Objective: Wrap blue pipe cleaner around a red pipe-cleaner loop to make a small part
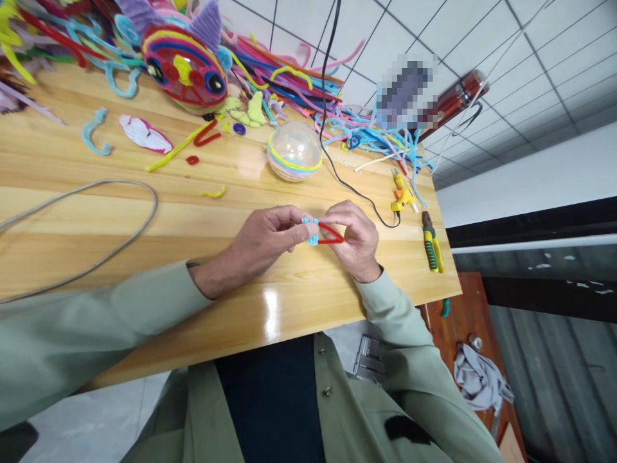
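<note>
Over the front part of the wooden table, my two hands meet around a small craft piece. My left hand [270, 235] pinches a light-blue fuzzy piece [313, 239] between thumb and fingers. From its right side a bent red pipe cleaner [331, 241] reaches into my right hand [357, 238], whose fingers are closed on it. Part of the red loop is hidden by those fingers. Beyond my hands stands a clear plastic ball [295, 149] with yellow and blue bands. A short yellow pipe cleaner piece [213, 193] lies to the left of it.
A decorated red ball with purple ears [186, 67] sits among heaped pipe cleaners [294, 71] at the back. On the right are a yellow glue gun [401, 193] with a black cord and pliers [432, 243]. A grey cable [155, 206] loops at left.
</note>
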Action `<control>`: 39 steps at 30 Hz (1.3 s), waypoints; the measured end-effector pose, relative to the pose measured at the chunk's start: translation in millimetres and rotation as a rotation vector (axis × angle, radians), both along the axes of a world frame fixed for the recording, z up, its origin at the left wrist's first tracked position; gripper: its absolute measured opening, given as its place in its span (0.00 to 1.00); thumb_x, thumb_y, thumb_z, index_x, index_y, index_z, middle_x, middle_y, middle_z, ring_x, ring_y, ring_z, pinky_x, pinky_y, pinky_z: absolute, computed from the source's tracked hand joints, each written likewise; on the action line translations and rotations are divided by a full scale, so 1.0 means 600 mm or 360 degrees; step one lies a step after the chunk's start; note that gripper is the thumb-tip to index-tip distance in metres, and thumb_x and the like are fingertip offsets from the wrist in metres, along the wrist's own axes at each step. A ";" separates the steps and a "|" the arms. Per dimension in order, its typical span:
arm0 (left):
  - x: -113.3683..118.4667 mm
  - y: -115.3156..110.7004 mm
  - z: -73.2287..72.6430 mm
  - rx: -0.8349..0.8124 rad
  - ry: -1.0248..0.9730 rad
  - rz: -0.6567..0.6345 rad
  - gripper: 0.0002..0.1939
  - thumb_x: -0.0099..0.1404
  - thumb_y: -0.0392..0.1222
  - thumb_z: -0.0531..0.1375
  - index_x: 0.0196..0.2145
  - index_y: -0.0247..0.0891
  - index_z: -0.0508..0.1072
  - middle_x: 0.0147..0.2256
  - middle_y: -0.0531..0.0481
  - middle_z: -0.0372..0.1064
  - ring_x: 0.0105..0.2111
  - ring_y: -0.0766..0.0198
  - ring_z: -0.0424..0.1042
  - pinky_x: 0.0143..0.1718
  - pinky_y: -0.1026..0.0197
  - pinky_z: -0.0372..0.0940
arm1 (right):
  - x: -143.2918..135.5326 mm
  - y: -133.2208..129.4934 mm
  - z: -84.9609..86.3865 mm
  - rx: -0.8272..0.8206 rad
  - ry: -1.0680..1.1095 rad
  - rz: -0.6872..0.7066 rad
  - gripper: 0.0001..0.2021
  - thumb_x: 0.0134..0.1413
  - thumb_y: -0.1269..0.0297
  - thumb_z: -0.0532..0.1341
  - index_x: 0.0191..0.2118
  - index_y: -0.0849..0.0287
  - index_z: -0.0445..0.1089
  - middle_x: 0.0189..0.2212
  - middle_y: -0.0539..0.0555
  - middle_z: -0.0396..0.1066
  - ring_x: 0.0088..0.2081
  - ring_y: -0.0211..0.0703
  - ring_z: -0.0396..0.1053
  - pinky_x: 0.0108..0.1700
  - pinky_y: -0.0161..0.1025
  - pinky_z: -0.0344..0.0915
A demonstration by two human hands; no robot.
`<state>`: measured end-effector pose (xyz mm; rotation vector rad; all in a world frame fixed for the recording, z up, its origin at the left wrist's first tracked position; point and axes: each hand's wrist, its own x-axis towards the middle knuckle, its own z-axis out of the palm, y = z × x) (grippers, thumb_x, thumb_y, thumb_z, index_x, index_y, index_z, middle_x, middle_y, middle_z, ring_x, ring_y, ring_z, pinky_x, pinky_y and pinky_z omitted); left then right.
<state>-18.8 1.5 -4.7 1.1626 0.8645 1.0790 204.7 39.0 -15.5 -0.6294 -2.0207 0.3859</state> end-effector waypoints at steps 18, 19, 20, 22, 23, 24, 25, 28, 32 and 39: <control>0.000 -0.005 0.005 -0.0006 0.0040 0.0144 0.17 0.66 0.54 0.74 0.30 0.40 0.79 0.23 0.57 0.65 0.25 0.67 0.60 0.29 0.61 0.57 | -0.003 -0.007 -0.001 -0.0211 0.0054 0.0080 0.08 0.73 0.63 0.72 0.54 0.47 0.84 0.41 0.50 0.85 0.40 0.45 0.82 0.43 0.45 0.79; 0.000 -0.005 0.005 -0.0007 0.0043 0.0143 0.17 0.66 0.54 0.74 0.30 0.40 0.79 0.23 0.57 0.65 0.25 0.67 0.60 0.29 0.61 0.57 | -0.002 -0.007 -0.004 -0.0218 0.0054 0.0081 0.09 0.72 0.63 0.73 0.54 0.46 0.85 0.41 0.50 0.85 0.40 0.45 0.82 0.43 0.45 0.79; 0.000 -0.005 0.005 -0.0011 0.0043 0.0140 0.17 0.66 0.54 0.75 0.30 0.40 0.79 0.23 0.57 0.65 0.25 0.67 0.60 0.29 0.61 0.57 | -0.001 -0.007 -0.005 -0.0226 0.0052 0.0080 0.09 0.72 0.62 0.73 0.54 0.46 0.85 0.41 0.50 0.85 0.40 0.45 0.82 0.43 0.45 0.79; 0.000 -0.005 0.006 -0.0027 0.0042 0.0135 0.19 0.65 0.56 0.75 0.30 0.40 0.79 0.23 0.57 0.65 0.25 0.67 0.60 0.29 0.61 0.57 | 0.001 -0.007 -0.008 -0.0254 0.0036 0.0061 0.09 0.72 0.61 0.73 0.54 0.45 0.85 0.40 0.51 0.85 0.40 0.46 0.81 0.43 0.46 0.79; 0.000 -0.005 0.006 -0.0038 0.0043 0.0133 0.19 0.65 0.57 0.75 0.30 0.40 0.79 0.23 0.57 0.66 0.25 0.66 0.60 0.29 0.61 0.58 | 0.001 -0.007 -0.008 -0.0273 0.0022 0.0049 0.08 0.72 0.60 0.73 0.53 0.45 0.85 0.40 0.51 0.85 0.40 0.47 0.81 0.43 0.47 0.79; 0.000 -0.005 0.006 -0.0049 0.0044 0.0136 0.20 0.65 0.58 0.76 0.30 0.40 0.78 0.23 0.57 0.66 0.25 0.66 0.60 0.29 0.61 0.58 | 0.001 -0.007 -0.008 -0.0289 0.0013 0.0042 0.08 0.71 0.60 0.73 0.53 0.45 0.85 0.40 0.52 0.85 0.40 0.47 0.81 0.44 0.48 0.79; 0.001 -0.004 0.006 -0.0060 0.0044 0.0144 0.21 0.64 0.59 0.76 0.29 0.41 0.78 0.23 0.56 0.66 0.25 0.66 0.60 0.29 0.61 0.58 | 0.001 -0.007 -0.006 -0.0303 0.0008 0.0044 0.09 0.70 0.61 0.73 0.53 0.46 0.85 0.40 0.52 0.85 0.40 0.47 0.81 0.44 0.48 0.79; 0.002 -0.002 0.003 -0.0084 0.0029 0.0195 0.23 0.63 0.61 0.77 0.29 0.41 0.77 0.22 0.57 0.65 0.24 0.67 0.60 0.28 0.61 0.58 | 0.000 -0.008 0.001 -0.0360 -0.0016 0.0068 0.13 0.68 0.66 0.70 0.54 0.47 0.84 0.42 0.52 0.85 0.42 0.47 0.81 0.46 0.48 0.79; 0.003 0.000 -0.003 -0.0133 0.0012 0.0271 0.24 0.61 0.62 0.79 0.30 0.41 0.79 0.23 0.57 0.67 0.24 0.67 0.61 0.28 0.60 0.59 | 0.002 -0.011 0.008 -0.0566 -0.0117 0.0084 0.16 0.67 0.63 0.69 0.58 0.50 0.83 0.47 0.54 0.85 0.46 0.49 0.82 0.51 0.51 0.80; 0.003 0.001 -0.006 -0.0167 0.0039 0.0290 0.25 0.60 0.65 0.79 0.30 0.41 0.81 0.25 0.54 0.72 0.25 0.65 0.64 0.29 0.59 0.61 | 0.007 -0.019 0.002 -0.0790 -0.0087 0.0091 0.24 0.69 0.48 0.73 0.65 0.49 0.80 0.56 0.56 0.84 0.54 0.51 0.83 0.61 0.53 0.80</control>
